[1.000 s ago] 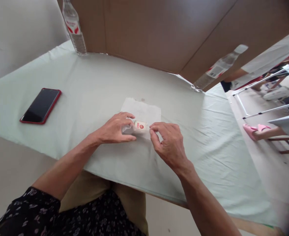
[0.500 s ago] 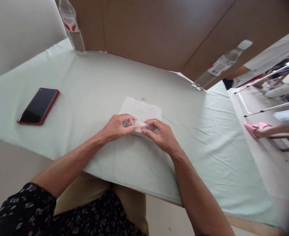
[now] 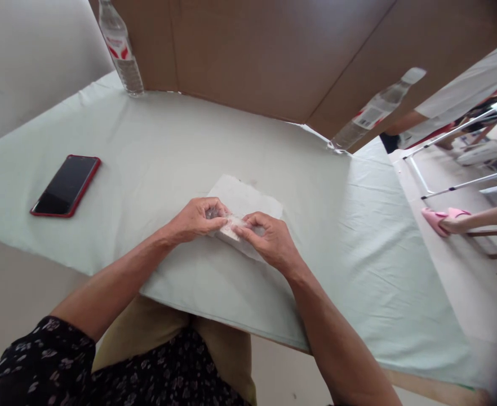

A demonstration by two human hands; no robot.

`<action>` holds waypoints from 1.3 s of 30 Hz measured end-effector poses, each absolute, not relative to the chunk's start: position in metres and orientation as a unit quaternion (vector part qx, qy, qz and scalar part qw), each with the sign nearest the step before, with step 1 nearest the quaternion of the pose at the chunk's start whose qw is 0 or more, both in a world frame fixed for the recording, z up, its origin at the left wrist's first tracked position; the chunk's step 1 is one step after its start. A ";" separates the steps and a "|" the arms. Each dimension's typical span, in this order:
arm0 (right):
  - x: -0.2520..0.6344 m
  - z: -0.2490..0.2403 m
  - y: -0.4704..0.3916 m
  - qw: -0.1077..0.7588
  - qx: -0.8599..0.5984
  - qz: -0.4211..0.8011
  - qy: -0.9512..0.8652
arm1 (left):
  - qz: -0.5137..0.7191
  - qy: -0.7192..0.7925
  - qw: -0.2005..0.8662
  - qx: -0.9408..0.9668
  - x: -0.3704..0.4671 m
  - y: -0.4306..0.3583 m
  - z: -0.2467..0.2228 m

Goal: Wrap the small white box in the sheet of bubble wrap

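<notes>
Between my hands is a small crinkled piece of see-through plastic [image 3: 233, 223] with some white in it; its exact kind is not clear. My left hand [image 3: 196, 217] pinches its left end between thumb and bent fingers. At the right end, the thumb and fingers of my right hand [image 3: 271, 237] are closed on it in the same way. Underneath lies a white sheet like a paper tissue [image 3: 248, 194], turned at a slant on the table and partly covered by my hands.
A phone in a red case [image 3: 66, 186] lies to the left on the pale green tablecloth [image 3: 155, 152]. Water bottles stand at the back left [image 3: 121, 53] and back right [image 3: 373, 115], against a brown cardboard panel [image 3: 248, 56]. Other people are partly visible at right.
The white sheet has turned somewhat clockwise under my hands. Both hands have shifted slightly left, still pinching the plastic, and the view has moved a little.
</notes>
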State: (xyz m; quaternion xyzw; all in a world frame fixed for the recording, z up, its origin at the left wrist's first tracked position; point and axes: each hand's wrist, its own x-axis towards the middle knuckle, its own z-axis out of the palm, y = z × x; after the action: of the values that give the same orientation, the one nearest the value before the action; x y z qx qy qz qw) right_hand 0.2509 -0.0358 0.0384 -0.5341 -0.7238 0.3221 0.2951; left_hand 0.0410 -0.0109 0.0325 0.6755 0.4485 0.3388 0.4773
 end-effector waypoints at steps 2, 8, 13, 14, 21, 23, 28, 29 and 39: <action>0.251 0.038 -0.035 0.296 -0.533 0.335 -0.718 | 0.338 0.451 0.480 0.672 0.041 -0.011 0.033; 0.253 0.037 -0.033 0.291 -0.534 0.354 -0.711 | 0.335 0.461 0.481 0.666 0.042 -0.012 0.034; 0.253 0.036 -0.033 0.289 -0.531 0.339 -0.721 | 0.335 0.467 0.483 0.661 0.043 -0.012 0.034; 0.253 0.036 -0.033 0.291 -0.530 0.336 -0.722 | 0.335 0.469 0.482 0.660 0.043 -0.012 0.034; 0.252 0.035 -0.033 0.315 -0.523 0.334 -0.718 | 0.342 0.472 0.480 0.655 0.044 -0.012 0.033; 0.252 0.036 -0.034 0.316 -0.525 0.333 -0.717 | 0.345 0.472 0.484 0.651 0.044 -0.012 0.032; 0.252 0.035 -0.033 0.306 -0.531 0.334 -0.716 | 0.343 0.469 0.494 0.647 0.044 -0.012 0.033; 0.253 0.035 -0.032 0.300 -0.531 0.330 -0.720 | 0.342 0.468 0.499 0.644 0.044 -0.012 0.033; 0.244 0.049 -0.049 0.269 -0.401 -0.039 -0.875 | 0.342 0.466 0.496 0.648 0.045 -0.009 0.027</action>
State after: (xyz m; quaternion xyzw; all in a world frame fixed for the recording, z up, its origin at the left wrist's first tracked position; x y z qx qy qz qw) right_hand 0.2436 -0.0494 0.0485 -0.4007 -0.8750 -0.0395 0.2688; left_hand 0.0447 -0.0085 0.0270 0.6476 0.4663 0.3419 0.4962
